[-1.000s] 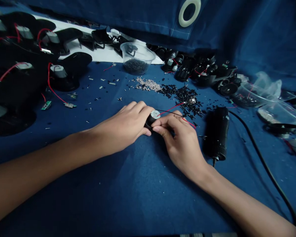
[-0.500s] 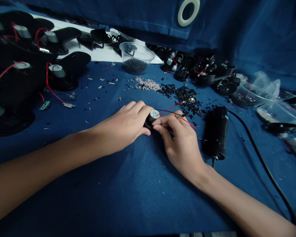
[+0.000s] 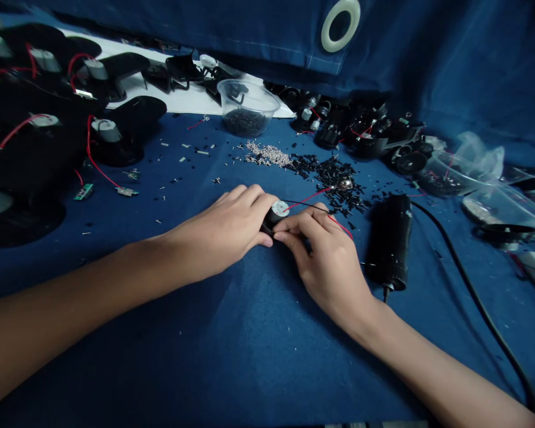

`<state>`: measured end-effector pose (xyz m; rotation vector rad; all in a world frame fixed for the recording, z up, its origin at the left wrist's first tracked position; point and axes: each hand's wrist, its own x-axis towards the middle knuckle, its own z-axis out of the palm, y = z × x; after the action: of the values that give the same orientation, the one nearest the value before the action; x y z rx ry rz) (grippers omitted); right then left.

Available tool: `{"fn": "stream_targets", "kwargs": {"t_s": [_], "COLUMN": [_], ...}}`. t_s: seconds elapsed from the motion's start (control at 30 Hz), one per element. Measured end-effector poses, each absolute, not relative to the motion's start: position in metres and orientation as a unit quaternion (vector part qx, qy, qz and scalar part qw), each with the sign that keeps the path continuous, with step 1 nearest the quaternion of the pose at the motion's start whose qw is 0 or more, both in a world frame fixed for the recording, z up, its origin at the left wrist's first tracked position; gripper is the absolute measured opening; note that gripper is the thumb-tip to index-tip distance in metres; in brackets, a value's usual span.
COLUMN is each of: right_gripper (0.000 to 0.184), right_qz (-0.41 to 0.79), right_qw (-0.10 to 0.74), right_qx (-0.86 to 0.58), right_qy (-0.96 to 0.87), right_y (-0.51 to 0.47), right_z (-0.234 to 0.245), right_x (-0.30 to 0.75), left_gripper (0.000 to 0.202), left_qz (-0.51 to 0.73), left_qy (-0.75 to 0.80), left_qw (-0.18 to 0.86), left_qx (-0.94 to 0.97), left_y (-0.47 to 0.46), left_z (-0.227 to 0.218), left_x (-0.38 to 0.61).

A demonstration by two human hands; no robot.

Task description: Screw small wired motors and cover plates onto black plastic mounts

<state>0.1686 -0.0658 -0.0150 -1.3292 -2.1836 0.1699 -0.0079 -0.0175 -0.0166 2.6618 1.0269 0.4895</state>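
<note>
My left hand (image 3: 232, 229) is closed round a small black housing with a pale round motor end (image 3: 280, 208) facing up. Most of the housing is hidden under the fingers. At its near right side, the thumb and forefinger of my right hand (image 3: 323, 252) are pinched together against the housing; whatever lies between them is too small to make out. A red wire (image 3: 310, 196) runs from the motor to a small shiny bulb-like piece (image 3: 345, 183) on the right. A black wire (image 3: 305, 203) reaches over my right fingers, where a second red wire (image 3: 340, 226) also shows.
Silver screws (image 3: 267, 153) and black screws (image 3: 334, 172) lie in piles beyond my hands, before a clear tub (image 3: 249, 98). A black corded electric screwdriver (image 3: 390, 241) lies at right. Black housings with motors (image 3: 107, 131) crowd the left; more parts (image 3: 365, 128) line the back.
My right fingertips have slid slightly down and left along the housing's near side. My left hand keeps its hold, and the whole view has shifted a little.
</note>
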Motion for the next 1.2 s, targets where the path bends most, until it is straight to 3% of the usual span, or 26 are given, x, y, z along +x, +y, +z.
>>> {"fn": "stream_targets", "kwargs": {"t_s": [0.23,0.6,0.8,0.9,0.97,1.1,1.2], "right_gripper": [0.007,0.012,0.019,0.025,0.027,0.024,0.014], "right_qz": [0.054,0.017,0.014,-0.046,-0.075,0.035,0.131], "right_qw": [0.284,0.21,0.275,0.358,0.363,0.294,0.297], "right_qx": [-0.495,-0.469,-0.44,-0.46,-0.5,-0.566,-0.562], "right_qy": [-0.82,-0.858,-0.854,-0.811,-0.783,-0.769,-0.761], "right_y": [-0.066,-0.076,-0.088,-0.089,-0.086,-0.074,-0.072], "right_z": [-0.013,-0.007,0.007,0.02,0.026,0.025,0.02], "right_x": [0.17,0.17,0.178,0.188,0.195,0.204,0.204], "left_gripper": [0.027,0.03,0.032,0.036,0.036,0.039,0.039], "left_qz": [0.168,0.165,0.187,0.196,0.199,0.208,0.207], "left_qy": [0.353,0.348,0.337,0.34,0.342,0.347,0.347], "left_qw": [0.124,0.143,0.176,0.192,0.2,0.194,0.19], "left_qx": [0.912,0.912,0.906,0.9,0.896,0.894,0.894], "left_y": [-0.018,-0.019,-0.02,-0.021,-0.022,-0.023,-0.023], "left_z": [-0.016,-0.013,-0.009,-0.009,-0.009,-0.012,-0.012], "left_x": [-0.009,-0.009,-0.012,-0.013,-0.013,-0.013,-0.013]}}
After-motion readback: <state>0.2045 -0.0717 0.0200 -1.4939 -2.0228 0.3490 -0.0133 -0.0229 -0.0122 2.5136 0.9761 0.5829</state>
